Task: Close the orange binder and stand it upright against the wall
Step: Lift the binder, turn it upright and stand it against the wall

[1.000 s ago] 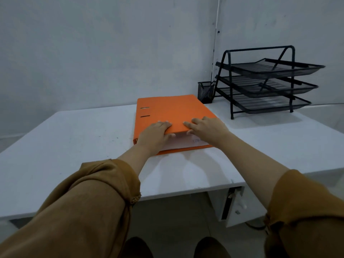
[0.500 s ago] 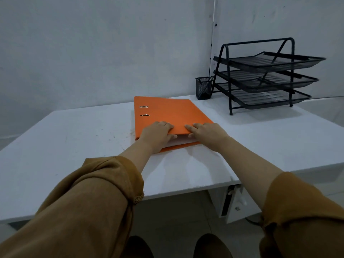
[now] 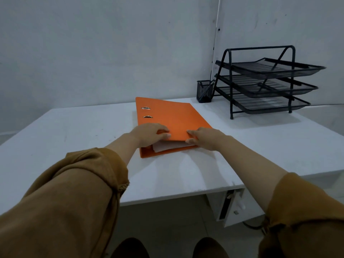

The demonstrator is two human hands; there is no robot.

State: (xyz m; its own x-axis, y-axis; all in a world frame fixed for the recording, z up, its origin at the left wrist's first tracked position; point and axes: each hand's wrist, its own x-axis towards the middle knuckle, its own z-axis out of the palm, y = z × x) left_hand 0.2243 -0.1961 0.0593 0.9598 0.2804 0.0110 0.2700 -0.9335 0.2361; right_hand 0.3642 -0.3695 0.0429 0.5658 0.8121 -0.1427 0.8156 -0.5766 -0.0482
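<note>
The orange binder [image 3: 171, 116] lies flat on the white desk [image 3: 74, 131], its cover down over white paper that shows at the near edge. Two metal ring slots sit near its spine on the left. My left hand [image 3: 149, 132] rests on the near left part of the cover, fingers over the front edge. On the near right corner, my right hand [image 3: 206, 136] has its fingertips on the cover and its thumb at the edge. The grey wall [image 3: 111, 53] rises behind the desk, a gap away from the binder.
A black three-tier mesh tray rack [image 3: 268, 81] stands at the back right of the desk, with a black mesh pen cup [image 3: 204, 91] beside it near the wall corner. A white drawer unit [image 3: 232, 207] sits under the desk's right side.
The cover has come down flatter over the papers. Both hands stay at the near edge, now pressing on it. My view has shifted slightly.
</note>
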